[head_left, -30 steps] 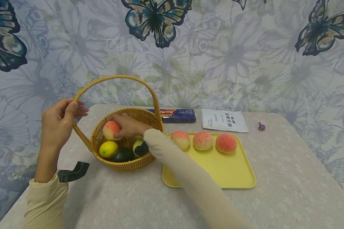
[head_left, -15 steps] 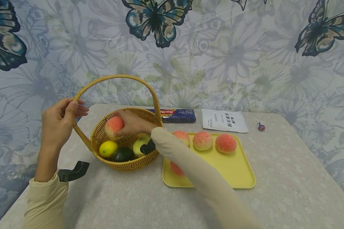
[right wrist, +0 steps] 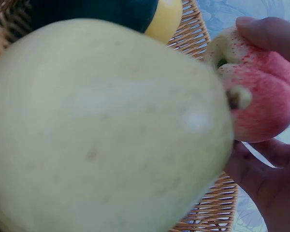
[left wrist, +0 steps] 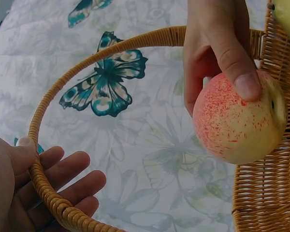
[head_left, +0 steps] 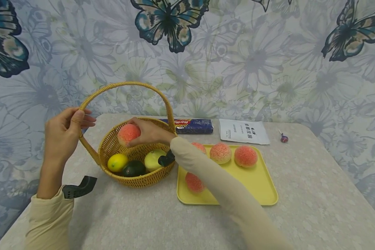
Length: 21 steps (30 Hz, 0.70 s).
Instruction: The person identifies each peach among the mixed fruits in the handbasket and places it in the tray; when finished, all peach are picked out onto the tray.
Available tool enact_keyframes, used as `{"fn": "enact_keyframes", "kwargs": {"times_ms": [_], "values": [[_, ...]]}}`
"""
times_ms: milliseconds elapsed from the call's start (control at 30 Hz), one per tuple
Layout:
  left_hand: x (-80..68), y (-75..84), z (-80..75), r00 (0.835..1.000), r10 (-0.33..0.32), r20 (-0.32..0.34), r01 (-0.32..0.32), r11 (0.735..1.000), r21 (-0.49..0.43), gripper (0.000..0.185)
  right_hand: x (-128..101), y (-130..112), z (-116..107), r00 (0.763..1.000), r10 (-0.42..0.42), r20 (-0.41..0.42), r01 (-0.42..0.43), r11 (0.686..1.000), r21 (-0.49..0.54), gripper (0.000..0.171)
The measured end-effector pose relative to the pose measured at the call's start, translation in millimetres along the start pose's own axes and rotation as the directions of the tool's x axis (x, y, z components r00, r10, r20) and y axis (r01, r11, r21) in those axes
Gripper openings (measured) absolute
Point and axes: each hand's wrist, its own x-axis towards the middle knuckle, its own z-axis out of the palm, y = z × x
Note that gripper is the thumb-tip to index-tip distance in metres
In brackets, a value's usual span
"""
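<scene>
My right hand (head_left: 151,132) grips a pink-and-cream peach (head_left: 129,135) between thumb and fingers, over the back part of the wicker basket (head_left: 137,183). My left hand (head_left: 62,133) holds the left side of the basket's arched handle (left wrist: 67,77), thumb on one side and fingers loosely curled behind it. Inside the basket lie a yellow lemon (head_left: 117,163), a dark green avocado (head_left: 134,168) and a pale green pear (head_left: 154,159). The pear fills much of the right wrist view, with its stem pointing toward the held peach.
Right of the basket, a yellow tray (head_left: 243,191) bears several peaches, one partly behind the right sleeve (head_left: 218,184). Behind stand a blue spaghetti pack (head_left: 195,126) and a white packet (head_left: 244,131). A small wrapped lollipop (head_left: 284,138) lies at the right.
My right hand has lifted the peach slightly up and to the right within the basket. The sleeve has shifted right, uncovering a front peach on the tray. My left hand stays put.
</scene>
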Motion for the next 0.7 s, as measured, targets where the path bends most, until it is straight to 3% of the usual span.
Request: {"fn": "enact_keyframes", "kwargs": {"times_ms": [300,500,700], "values": [[-6.9,2.1,-1.6,1.0,0.002,-0.016,-0.003,1.0,-0.001,0.032,-11.2,-1.8,-0.4,0.998,-0.013,-0.062,0.005,0.993,-0.119,0.074],[-11.0,4.6,-1.4,1.0,0.017,-0.022,-0.017,1.0,0.009,0.032,-20.8,-0.6,-2.5,0.994,-0.067,-0.087,0.058,0.993,-0.103,0.069],[-15.3,6.5,-1.0,0.999,0.021,-0.028,-0.02,1.0,0.011,0.031,-32.8,-2.2,-4.3,0.993,-0.003,-0.116,0.003,1.0,0.007,0.082]]}}
